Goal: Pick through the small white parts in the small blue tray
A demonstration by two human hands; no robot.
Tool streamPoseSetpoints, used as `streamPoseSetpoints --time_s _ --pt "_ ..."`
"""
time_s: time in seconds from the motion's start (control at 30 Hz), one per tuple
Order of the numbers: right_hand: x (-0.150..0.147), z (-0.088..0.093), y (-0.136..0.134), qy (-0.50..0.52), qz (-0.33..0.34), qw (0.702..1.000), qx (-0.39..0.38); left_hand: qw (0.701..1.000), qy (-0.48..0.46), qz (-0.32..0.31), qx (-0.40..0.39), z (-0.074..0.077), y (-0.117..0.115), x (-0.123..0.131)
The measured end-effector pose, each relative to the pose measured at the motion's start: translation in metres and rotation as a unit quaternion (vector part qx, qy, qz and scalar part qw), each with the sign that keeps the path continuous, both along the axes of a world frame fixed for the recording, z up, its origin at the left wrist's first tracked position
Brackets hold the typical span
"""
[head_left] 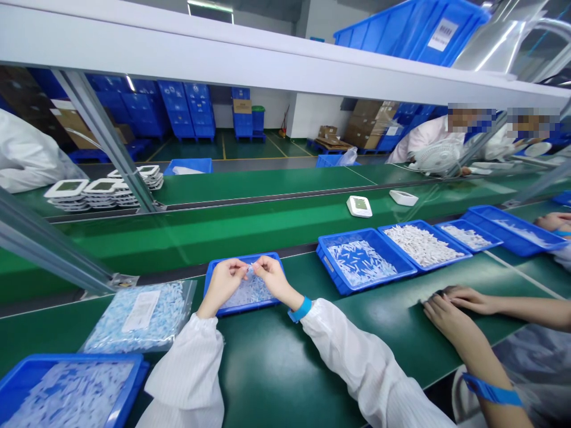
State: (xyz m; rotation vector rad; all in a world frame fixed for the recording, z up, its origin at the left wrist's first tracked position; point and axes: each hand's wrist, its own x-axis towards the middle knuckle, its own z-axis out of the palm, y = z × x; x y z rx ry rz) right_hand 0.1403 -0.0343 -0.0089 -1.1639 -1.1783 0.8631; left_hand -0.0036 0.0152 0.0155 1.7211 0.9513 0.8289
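Note:
My left hand (226,281) and my right hand (270,274) meet over a small blue tray (213,268) on the green table, fingertips pinched together on a small clear-white plastic piece (250,268) held between them. The tray holds several similar pale pieces (250,292). My right wrist wears a blue strap (300,311). Both arms are in white sleeves.
A clear bag of blue-white parts (138,317) lies to the left, with a blue bin (66,389) at the lower left. More blue trays (363,261) of white parts stand to the right. A co-worker's two hands (450,303) rest on the table at the right. White devices (359,205) sit on the conveyor.

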Motion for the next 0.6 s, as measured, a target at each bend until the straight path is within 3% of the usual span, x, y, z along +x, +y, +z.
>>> streamPoseSetpoints --time_s 0.3,0.43,0.6 --pt "0.0 0.001 -0.001 -0.013 0.001 1.0 -0.002 1.0 0.006 -0.028 0.008 -0.002 -0.003 0.002" --pt "-0.003 0.008 -0.008 -0.128 -0.055 0.99 0.018 1.0 -0.004 -0.021 -0.002 -0.002 -0.006 0.004" --pt "-0.009 0.016 -0.019 -0.284 -0.107 0.951 0.052 1.0 0.009 0.012 0.006 0.002 -0.013 0.009"
